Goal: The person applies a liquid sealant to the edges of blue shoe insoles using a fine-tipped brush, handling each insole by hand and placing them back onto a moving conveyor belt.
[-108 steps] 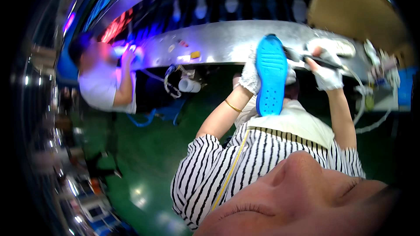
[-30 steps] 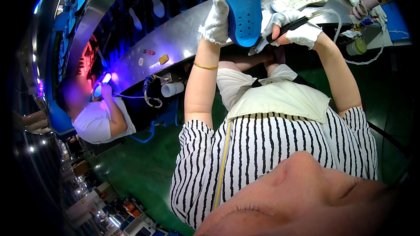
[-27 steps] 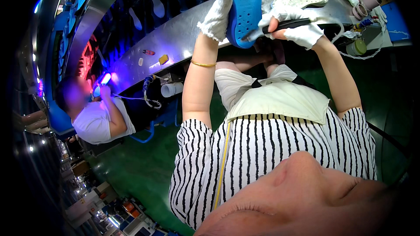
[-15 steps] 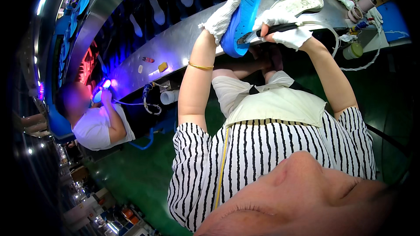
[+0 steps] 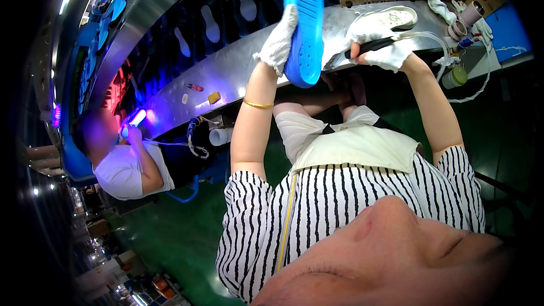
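My left hand (image 5: 277,44), in a white glove, grips a blue shoe sole (image 5: 306,28) by its left edge. The sole stands lengthwise over the bench edge, its ribbed, dimpled face toward me. My right hand (image 5: 386,56) wears a white glove with bare fingertips and is closed around a black-handled brush (image 5: 372,45). Its pale tip points left toward the sole, with a gap between them. A white hose (image 5: 433,35) runs off from the handle's other end. Just beyond that hand, a white shoe sole (image 5: 400,17) lies on the metal bench (image 5: 226,75).
Beyond the bench, several pale soles (image 5: 210,24) lie on a dark conveyor. Cups (image 5: 471,13), a green-lidded jar (image 5: 455,77) and a blue bin (image 5: 511,31) stand at right. A yellow block (image 5: 214,97) sits left. A co-worker (image 5: 133,170) holds a lit sole farther left.
The blue sole has shifted slightly left and down, and its face has turned more toward me. The brush has come away from the sole, moving right with my right hand.
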`<state>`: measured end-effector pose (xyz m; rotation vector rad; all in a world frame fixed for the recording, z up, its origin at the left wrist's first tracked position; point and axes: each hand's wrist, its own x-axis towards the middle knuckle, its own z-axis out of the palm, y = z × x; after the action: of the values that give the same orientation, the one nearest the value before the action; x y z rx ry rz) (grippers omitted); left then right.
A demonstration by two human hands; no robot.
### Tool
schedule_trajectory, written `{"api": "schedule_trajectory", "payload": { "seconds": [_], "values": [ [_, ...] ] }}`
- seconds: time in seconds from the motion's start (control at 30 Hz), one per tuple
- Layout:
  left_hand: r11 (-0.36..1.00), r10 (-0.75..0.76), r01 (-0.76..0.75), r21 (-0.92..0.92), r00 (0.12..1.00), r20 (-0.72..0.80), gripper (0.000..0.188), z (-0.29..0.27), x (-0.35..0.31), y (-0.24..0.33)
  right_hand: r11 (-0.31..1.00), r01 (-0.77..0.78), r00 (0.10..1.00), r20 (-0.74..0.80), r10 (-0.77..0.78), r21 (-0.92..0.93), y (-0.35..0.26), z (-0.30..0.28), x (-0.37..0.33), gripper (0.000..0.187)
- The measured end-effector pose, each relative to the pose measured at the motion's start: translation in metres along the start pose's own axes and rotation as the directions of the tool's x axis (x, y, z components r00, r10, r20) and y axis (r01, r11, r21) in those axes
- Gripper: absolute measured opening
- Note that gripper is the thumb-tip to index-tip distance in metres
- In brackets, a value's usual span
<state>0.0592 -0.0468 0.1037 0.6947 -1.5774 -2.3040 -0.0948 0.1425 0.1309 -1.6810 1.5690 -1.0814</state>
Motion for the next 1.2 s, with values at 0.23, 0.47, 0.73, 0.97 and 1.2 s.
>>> {"api": "schedule_trajectory", "payload": {
  "seconds": [0.23, 0.47, 0.73, 0.97, 1.2],
  "values": [
    [0.676, 0.291, -0.064, -0.734, 0.938, 0.187, 0.08, -0.051, -0.006, -0.021, 0.962, 0.092, 0.942, -0.336, -0.001, 0.255, -0.003, 0.012, -0.008, 0.017],
    [0.67, 0.139, 0.091, -0.737, 0.959, 0.245, 0.06, -0.002, -0.028, -0.076, 0.911, 0.02, 0.904, -0.397, 0.16, 0.413, 0.023, 0.029, -0.009, 0.017],
    [0.774, 0.119, -0.016, -0.633, 0.986, 0.12, 0.071, 0.057, -0.038, -0.084, 0.973, 0.211, 0.836, -0.534, -0.128, 0.097, 0.007, 0.049, 0.005, 0.016],
    [0.829, 0.11, -0.101, -0.55, 0.994, -0.017, 0.079, 0.063, -0.041, -0.069, 0.969, 0.247, 0.821, -0.528, -0.219, -0.018, 0.009, 0.052, -0.007, 0.019],
    [0.719, 0.179, -0.206, -0.664, 0.978, -0.109, 0.075, 0.036, -0.019, -0.084, 0.987, 0.108, 0.928, -0.367, -0.057, 0.118, -0.006, 0.061, -0.019, 0.021]
  ]
}}
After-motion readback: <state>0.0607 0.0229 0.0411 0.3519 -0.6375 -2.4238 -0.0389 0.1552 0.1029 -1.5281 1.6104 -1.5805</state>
